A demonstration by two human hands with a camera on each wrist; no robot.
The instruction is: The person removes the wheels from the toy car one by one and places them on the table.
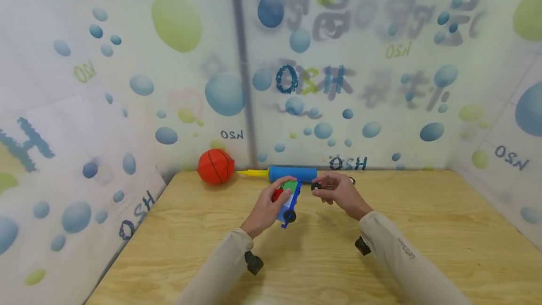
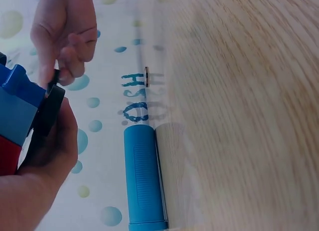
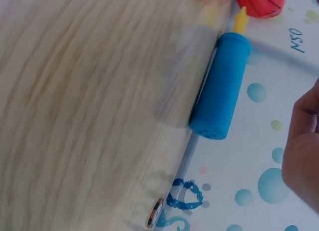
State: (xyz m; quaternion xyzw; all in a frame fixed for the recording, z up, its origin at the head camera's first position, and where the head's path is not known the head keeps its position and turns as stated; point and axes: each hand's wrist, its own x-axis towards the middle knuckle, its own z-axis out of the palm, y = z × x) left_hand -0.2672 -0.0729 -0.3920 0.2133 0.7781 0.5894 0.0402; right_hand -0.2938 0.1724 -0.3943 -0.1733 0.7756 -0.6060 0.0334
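Note:
My left hand (image 1: 266,208) grips a toy car (image 1: 284,205) with a blue body, a green part and a red part, held above the wooden table. A black wheel (image 1: 290,215) is fitted at its near end. Just right of the car, my right hand (image 1: 338,194) pinches a small black wheel (image 1: 316,187) with a pale centre between thumb and fingers. In the left wrist view, the pinched wheel (image 2: 54,81) overlaps the edge of a larger black wheel (image 2: 50,110) on the car. Only part of my right hand (image 3: 304,141) shows in the right wrist view.
Along the back of the wooden table (image 1: 203,248) lie a red ball (image 1: 216,167) with black lines and a blue pump (image 1: 293,174) with a yellow nozzle. A small round disc (image 3: 155,213) stands by the patterned wall, behind my right hand.

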